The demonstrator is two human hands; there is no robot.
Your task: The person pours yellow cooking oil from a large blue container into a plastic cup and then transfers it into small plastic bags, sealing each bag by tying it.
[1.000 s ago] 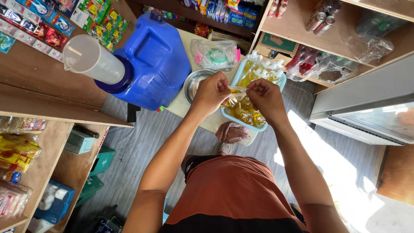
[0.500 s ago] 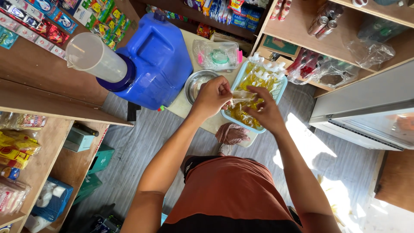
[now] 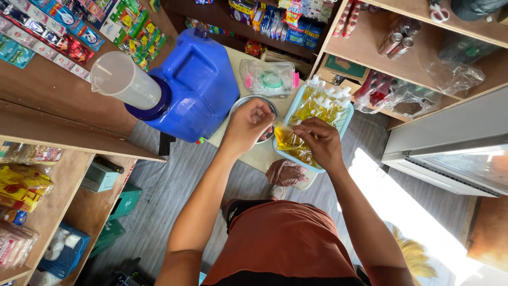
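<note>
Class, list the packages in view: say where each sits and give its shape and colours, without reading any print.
Clear pouch of yellow liquid: between both hands.
Filled yellow pouches: light blue tray.
Sachet strips: upper left shelf, red, blue, green.
Yellow packets: lower left shelf.

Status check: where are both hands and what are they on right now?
Left hand and right hand both pinching a small bag of yellow liquid. Bag held over light blue basket of filled bags. Metal bowl beneath left hand.
</note>
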